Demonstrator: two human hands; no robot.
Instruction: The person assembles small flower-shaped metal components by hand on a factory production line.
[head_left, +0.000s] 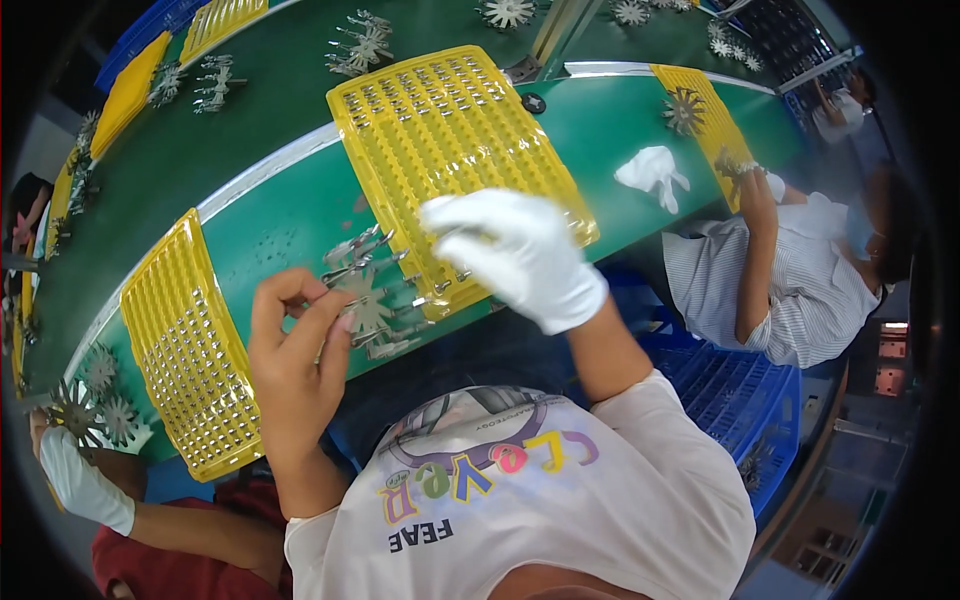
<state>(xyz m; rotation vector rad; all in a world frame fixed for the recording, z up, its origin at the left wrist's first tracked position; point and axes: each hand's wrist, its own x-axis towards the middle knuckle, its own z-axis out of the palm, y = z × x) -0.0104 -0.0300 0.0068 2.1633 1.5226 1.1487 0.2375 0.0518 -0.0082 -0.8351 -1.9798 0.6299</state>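
My bare left hand pinches a star-shaped metal rack between thumb and fingers, at the near left corner of a yellow tray. Small shiny metal pieces hang from several of the rack's arms. In its white glove, my right hand hovers over the near part of the yellow tray, to the right of the rack. Its fingers and thumb are curved and apart, slightly blurred, with nothing visible between them. Small metal pieces lie in the tray's far rows; many of its middle pockets show bare yellow.
A second yellow tray with metal pieces lies to the left. A white glove rests on the green table to the right. Co-workers sit on both sides, one with a gloved hand. More star racks lie across the far belt. A blue crate stands behind right.
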